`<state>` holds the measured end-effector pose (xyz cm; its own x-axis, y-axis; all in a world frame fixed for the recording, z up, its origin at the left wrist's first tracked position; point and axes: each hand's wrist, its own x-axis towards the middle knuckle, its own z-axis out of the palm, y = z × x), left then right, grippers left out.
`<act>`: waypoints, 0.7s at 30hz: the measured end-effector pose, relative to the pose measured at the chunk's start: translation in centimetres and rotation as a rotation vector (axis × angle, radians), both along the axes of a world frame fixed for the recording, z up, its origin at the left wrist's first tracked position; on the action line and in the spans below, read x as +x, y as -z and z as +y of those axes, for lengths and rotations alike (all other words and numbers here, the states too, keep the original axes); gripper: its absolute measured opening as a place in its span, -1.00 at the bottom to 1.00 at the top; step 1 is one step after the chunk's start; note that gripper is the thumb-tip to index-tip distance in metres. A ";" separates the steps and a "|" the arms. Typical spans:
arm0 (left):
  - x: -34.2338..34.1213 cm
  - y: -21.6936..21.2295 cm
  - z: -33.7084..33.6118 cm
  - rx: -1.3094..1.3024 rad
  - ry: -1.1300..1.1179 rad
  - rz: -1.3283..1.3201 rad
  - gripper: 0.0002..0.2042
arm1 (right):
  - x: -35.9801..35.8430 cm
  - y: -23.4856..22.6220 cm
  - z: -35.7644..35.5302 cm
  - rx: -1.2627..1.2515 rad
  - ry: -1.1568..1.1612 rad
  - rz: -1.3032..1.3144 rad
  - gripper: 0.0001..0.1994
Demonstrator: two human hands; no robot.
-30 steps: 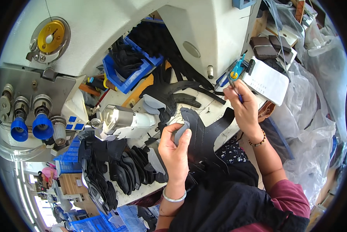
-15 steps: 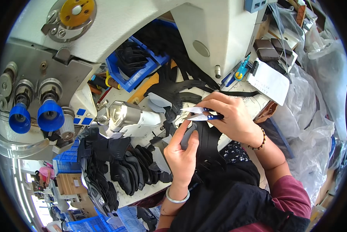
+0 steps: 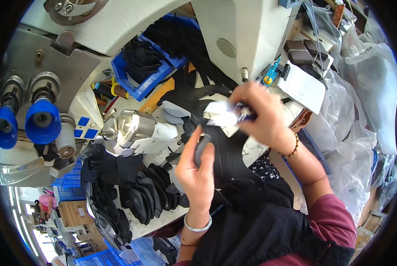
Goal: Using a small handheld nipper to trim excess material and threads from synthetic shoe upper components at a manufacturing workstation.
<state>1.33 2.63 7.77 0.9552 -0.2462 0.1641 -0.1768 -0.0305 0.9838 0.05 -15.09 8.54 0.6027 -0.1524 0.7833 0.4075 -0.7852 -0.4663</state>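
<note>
My left hand [image 3: 197, 170] holds a black shoe-upper piece [image 3: 227, 157] up in front of me, thumb and fingers pinching its left edge. My right hand [image 3: 262, 113] is closed on a small tool with a blue handle [image 3: 244, 111], its shiny tip over a pale patch [image 3: 220, 119] at the top of the black piece. The tool's tip is blurred. Both hands work just to the right of the metal head [image 3: 134, 126] of a large white sewing machine [image 3: 247, 31].
A row of black cut pieces [image 3: 145, 190] lies overlapped on the white table edge below the machine. A blue bin [image 3: 143, 73] with black parts stands behind. Blue spools [image 3: 41, 119] are at left. Clear plastic bags [image 3: 362, 97] pile at right, with a white card [image 3: 302, 86].
My right hand came down from the blue tool holder at the back right to the black piece, bringing the tool with it. My left hand raised the piece slightly. The view shifted down.
</note>
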 end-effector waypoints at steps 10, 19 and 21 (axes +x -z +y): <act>0.2 0.1 0.9 -0.151 -0.097 0.046 -0.67 | -3.8 0.8 -1.8 1.019 -0.109 0.609 -0.74; 0.2 -0.1 1.9 -0.192 -0.069 0.072 -0.69 | -2.7 1.4 -0.7 1.226 -0.481 0.622 -0.63; 0.4 0.2 2.3 -0.196 -0.077 0.089 -0.70 | -2.1 1.7 -0.3 1.134 -0.448 0.518 -0.68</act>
